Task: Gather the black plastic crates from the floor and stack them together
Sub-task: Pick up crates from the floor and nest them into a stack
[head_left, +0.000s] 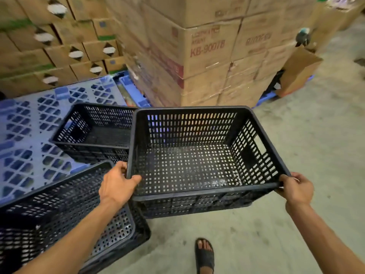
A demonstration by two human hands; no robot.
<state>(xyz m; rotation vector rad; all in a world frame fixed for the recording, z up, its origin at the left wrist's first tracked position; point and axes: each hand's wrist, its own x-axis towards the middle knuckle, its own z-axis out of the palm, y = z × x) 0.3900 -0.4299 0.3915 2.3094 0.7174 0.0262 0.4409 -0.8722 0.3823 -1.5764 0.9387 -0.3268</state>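
Left hand (116, 186) and right hand (296, 187) fingers curled on black crate (197, 165) rim; concrete floor (316, 135), blue pallet (29, 125), stacked cartons (207, 46).

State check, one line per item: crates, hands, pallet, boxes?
Held crate: empty, upright, gripped at both near corners.
Far crate: empty, resting on the pallet.
Near crate: empty, down at lower left.
Left hand: grip closed on held crate's rim.
Right hand: grip closed on held crate's rim.
Blue pallet: lying flat.
Cardboard boxes: stacked.
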